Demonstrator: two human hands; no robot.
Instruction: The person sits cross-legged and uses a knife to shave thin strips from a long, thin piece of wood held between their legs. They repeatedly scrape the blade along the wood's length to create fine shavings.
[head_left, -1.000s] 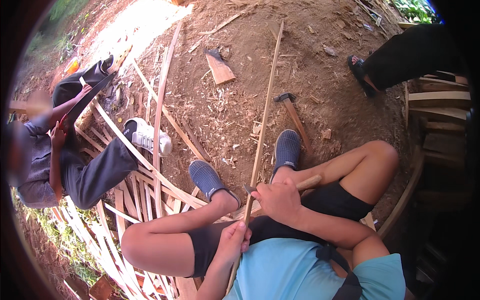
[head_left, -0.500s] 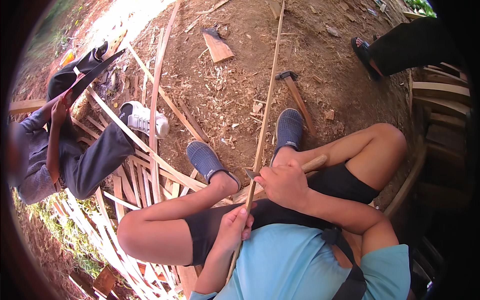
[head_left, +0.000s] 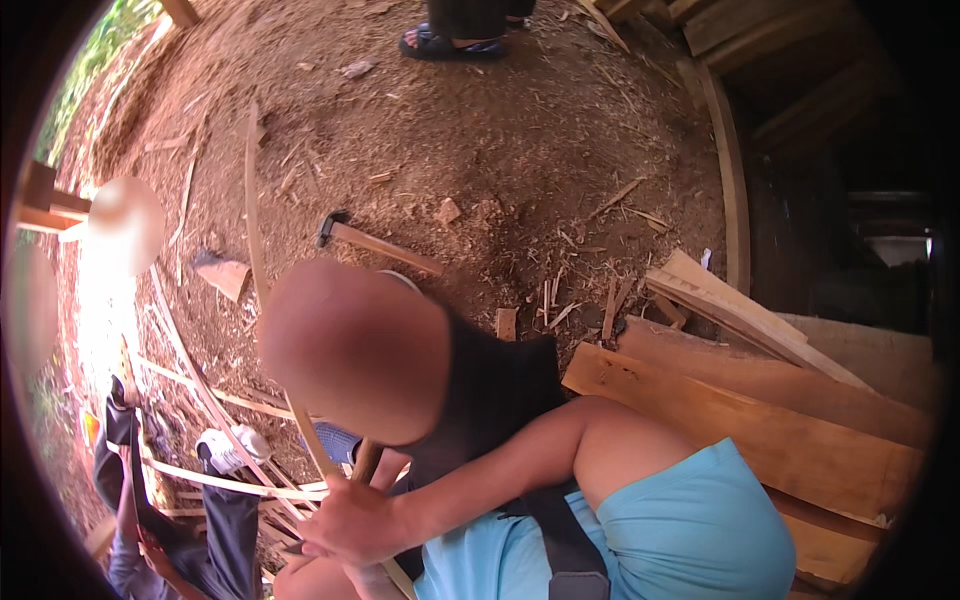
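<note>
My right hand is closed around a knife's wooden handle. Part of its dark blade shows beyond the fingers, beside a long thin wooden strip. The strip slants from the ground ahead, past my bent right knee, down under the right hand toward my body. My left hand is hidden behind the right one; only a bit of skin, apparently its forearm, shows below, so its fingers cannot be made out.
A hammer lies on the dirt beyond my knee. Wide boards are stacked at my right, near a dark structure. At lower left another person sits among several wooden strips. A sandalled foot stands at the far edge.
The view has swung right, bringing the stacked boards in and shifting the other person to lower left. My left hand has gone out of sight; my right still grips the knife.
</note>
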